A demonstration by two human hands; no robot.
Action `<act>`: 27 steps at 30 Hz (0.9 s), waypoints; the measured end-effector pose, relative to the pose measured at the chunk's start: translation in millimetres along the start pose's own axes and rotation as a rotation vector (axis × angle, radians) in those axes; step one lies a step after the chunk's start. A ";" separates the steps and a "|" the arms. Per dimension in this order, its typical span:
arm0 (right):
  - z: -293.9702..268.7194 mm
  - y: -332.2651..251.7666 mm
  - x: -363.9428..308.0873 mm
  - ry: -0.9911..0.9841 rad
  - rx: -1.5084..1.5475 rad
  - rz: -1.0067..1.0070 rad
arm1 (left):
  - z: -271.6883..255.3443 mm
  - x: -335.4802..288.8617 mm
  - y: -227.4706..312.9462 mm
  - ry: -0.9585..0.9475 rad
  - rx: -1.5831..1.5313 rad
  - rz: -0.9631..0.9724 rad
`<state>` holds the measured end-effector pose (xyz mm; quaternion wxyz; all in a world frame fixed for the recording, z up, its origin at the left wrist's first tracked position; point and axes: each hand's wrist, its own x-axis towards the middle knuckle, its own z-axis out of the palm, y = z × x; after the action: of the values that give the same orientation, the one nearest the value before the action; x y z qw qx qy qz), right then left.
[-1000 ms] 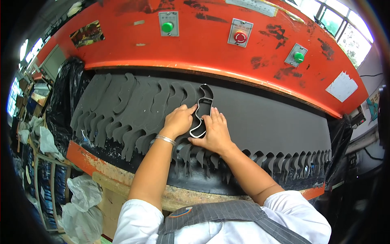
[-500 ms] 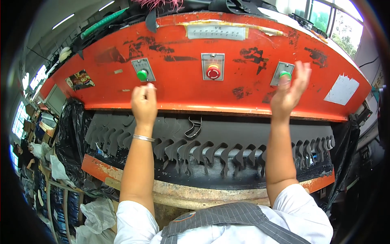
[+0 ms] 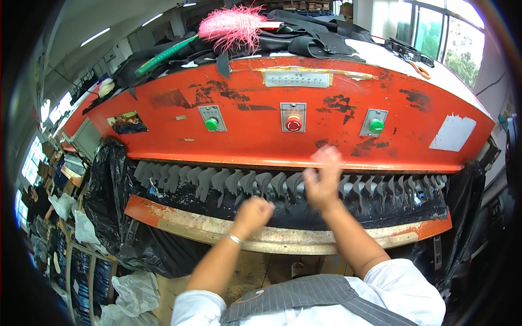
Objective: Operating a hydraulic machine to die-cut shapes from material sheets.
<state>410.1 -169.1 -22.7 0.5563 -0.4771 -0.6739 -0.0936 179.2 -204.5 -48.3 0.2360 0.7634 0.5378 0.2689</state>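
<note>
An orange press head (image 3: 250, 141) hangs low over a dark sheet (image 3: 228, 182) whose front edge is cut into many hooked notches. My left hand (image 3: 253, 213) is curled into a fist in front of that edge, a thin bracelet on the wrist, and holds nothing. My right hand (image 3: 323, 179) is raised and blurred at the gap under the head, fingers loosely apart and empty. On the head's face are a green button (image 3: 211, 124) at the left, a red button (image 3: 293, 124) in the middle and another green button (image 3: 376, 125) at the right.
A pink feather duster (image 3: 231, 27) with a green handle and dark cloth pieces lie on top of the press. A worn wooden bed edge (image 3: 272, 236) runs below the sheet. Black plastic sheeting (image 3: 111, 201) hangs at the left, with white bags (image 3: 133, 288) below.
Both hands have dropped from the two green buttons back toward the sheet's front edge. The press head has come lower, and the black cutting die on the sheet is out of sight.
</note>
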 end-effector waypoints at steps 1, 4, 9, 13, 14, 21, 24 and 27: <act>5.5 -25.9 -21.4 -0.122 0.182 0.003 | 19.5 -23.2 3.0 -0.081 0.015 0.038; 11.3 -94.5 -79.3 -0.329 0.403 -0.170 | 42.1 -83.3 10.5 -0.104 0.209 0.076; -24.4 -134.8 -98.8 -0.629 0.420 -0.157 | 14.8 -107.2 29.8 -0.071 0.424 0.258; -56.4 -111.6 -110.5 -0.734 0.179 -0.056 | 12.0 -103.7 23.5 -0.108 0.358 0.284; -65.4 -99.5 -119.1 -0.693 0.108 -0.040 | 6.0 -102.3 51.7 -0.091 0.419 0.215; -125.1 -48.6 -137.3 -0.804 -0.263 0.115 | 18.3 -93.7 22.5 -0.071 0.448 0.194; -126.9 -44.0 -138.9 -0.766 -0.380 0.248 | 29.0 -76.0 30.8 -0.115 0.422 0.155; -113.1 -54.6 -130.5 -0.845 -0.461 0.295 | 29.2 -80.1 32.0 -0.097 0.410 0.017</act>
<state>434.4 -342.6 -69.0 0.1223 -0.6741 -0.7273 0.0408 198.7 -292.4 -61.9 0.0987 0.8121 0.5627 0.1187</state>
